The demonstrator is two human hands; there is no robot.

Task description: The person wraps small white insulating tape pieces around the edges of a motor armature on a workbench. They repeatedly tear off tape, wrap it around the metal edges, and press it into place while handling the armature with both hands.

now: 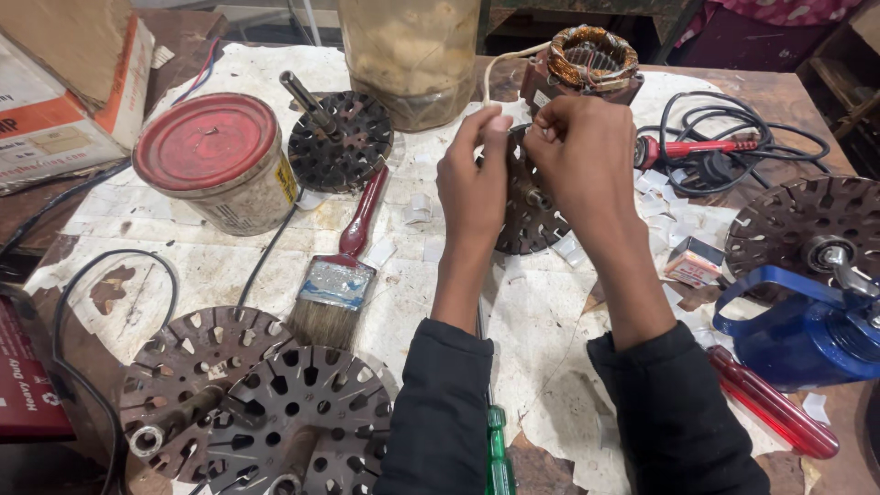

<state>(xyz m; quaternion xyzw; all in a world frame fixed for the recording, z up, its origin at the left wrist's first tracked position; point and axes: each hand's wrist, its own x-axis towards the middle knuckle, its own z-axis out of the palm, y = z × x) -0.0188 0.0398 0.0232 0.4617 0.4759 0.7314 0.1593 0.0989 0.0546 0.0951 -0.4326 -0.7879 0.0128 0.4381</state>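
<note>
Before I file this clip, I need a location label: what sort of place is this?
Probably a fan-motor repair workbench: dark slotted metal rotor discs, a copper-wound stator and a red-handled soldering iron lie around.

Your table, counted by kind.

You have five slotted metal rotor discs in view: two stacked at the near left (188,367) (302,417), one with a shaft beside the tin (341,139), one under your fingers (529,206), and one at the far right edge (807,220). There is one copper-wound stator (587,60), one red-lidded tin (215,160), one paintbrush (339,270), one large clear jar (411,55), one blue jug (807,325), one red soldering iron (697,147), two screwdrivers, one with a red handle (775,403) and one with a green one (498,458), one cardboard box (69,87), and one small carton (692,266). The scattered white paper scraps (417,209) are too many to count. Two hands are yours: left hand (472,188), right hand (582,151).
</note>
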